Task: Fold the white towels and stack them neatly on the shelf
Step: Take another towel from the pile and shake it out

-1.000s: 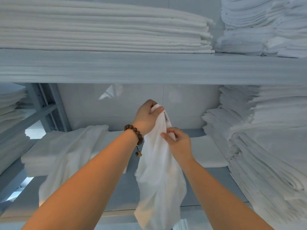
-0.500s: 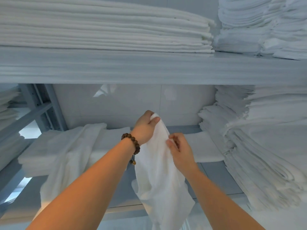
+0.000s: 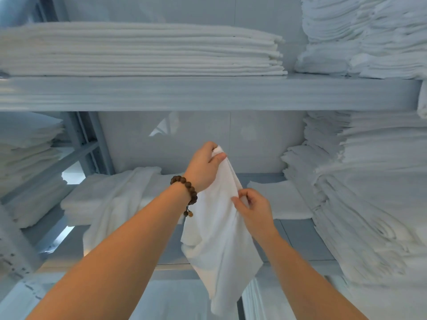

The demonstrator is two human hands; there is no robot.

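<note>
Shelf (image 3: 300, 241) behind | left grip (image 3: 203, 168) pinches towel (image 3: 217, 241) top corner | right grip (image 3: 255, 212) pinches edge just below

No writing can be read; the small dark marks on the shelf upright (image 3: 16, 264) at eight o'clock are too blurred.

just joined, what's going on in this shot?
A person is at a linen rack, holding one white towel up in front of the middle shelf. The left hand grips its top corner and the right hand pinches an edge lower down. The towel hangs loose and is not yet folded. Another loose towel is draped over a low folded stack on the left, and taller stacks fill the right side.
</note>
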